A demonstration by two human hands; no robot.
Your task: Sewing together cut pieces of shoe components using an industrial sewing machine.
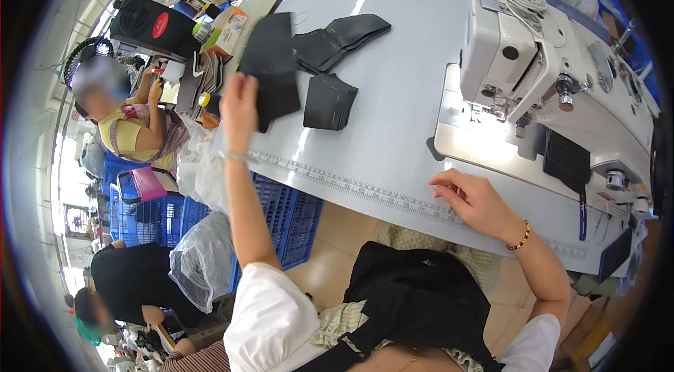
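At the table's left end, my left hand (240, 101) is closed at the edge of a dark panel of leather-like material (274, 66), whose outline is a little blurred. Beside that panel lies a stack of black cut pieces (337, 42) with a pointed end, its near part touching or close to the panel. A smaller stack of black pieces (328, 102) rests just below it. My right hand (474, 202) hovers by the table's near edge, fingers loosely bent and apart, holding nothing visible. It is nearest to the ruler strip (365, 188).
A white sewing machine (540, 77) with its lamp lit stands on the right of the table (400, 91). Blue crates (298, 221) sit below the left edge. Two people (140, 126) work at the left. A speaker (154, 26) and boxes stand at the far left.
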